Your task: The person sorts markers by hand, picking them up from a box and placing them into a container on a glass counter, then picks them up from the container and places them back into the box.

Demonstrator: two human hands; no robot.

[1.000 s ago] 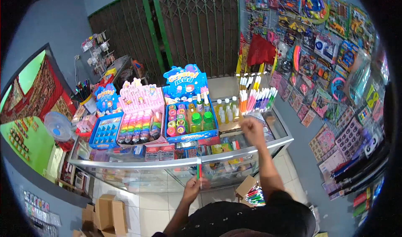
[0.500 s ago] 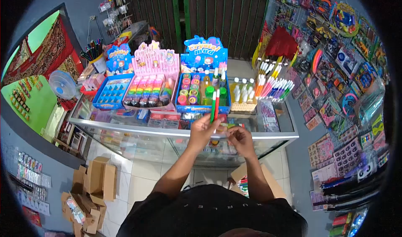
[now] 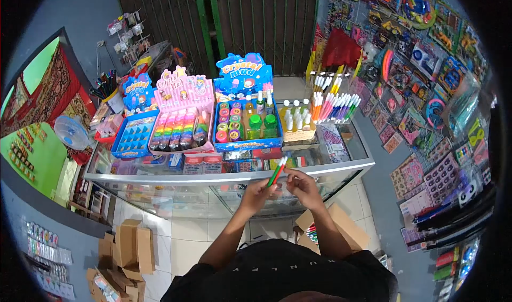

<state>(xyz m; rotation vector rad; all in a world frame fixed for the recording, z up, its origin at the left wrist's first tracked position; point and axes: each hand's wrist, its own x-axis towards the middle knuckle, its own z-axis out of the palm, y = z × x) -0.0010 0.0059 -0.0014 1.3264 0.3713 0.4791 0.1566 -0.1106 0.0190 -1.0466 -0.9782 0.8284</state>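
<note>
My left hand (image 3: 255, 196) is closed around a green pen (image 3: 274, 177) and a red pen beside it, both with white ends pointing up and away from me. To its right, my right hand (image 3: 303, 189) has its fingers curled, thumb and forefinger close together. Whatever lies in those fingers, if anything, is too small to make out. Both hands are in front of the glass counter's metal edge (image 3: 234, 177). More pens with white ends (image 3: 337, 108) stand upright in a holder at the counter's right side.
On the glass counter stand a blue display box (image 3: 248, 144) of bottles and tubs, a pink display box (image 3: 182, 91), and a cream basket (image 3: 298, 135) of bottles. An opened carton (image 3: 346, 228) with more pens lies on the floor. Packaged toys (image 3: 450, 78) hang along the right wall.
Both hands have come lower and closer to my body, off the counter top. The pens lean further to the right now. The head view has shifted too.
</note>
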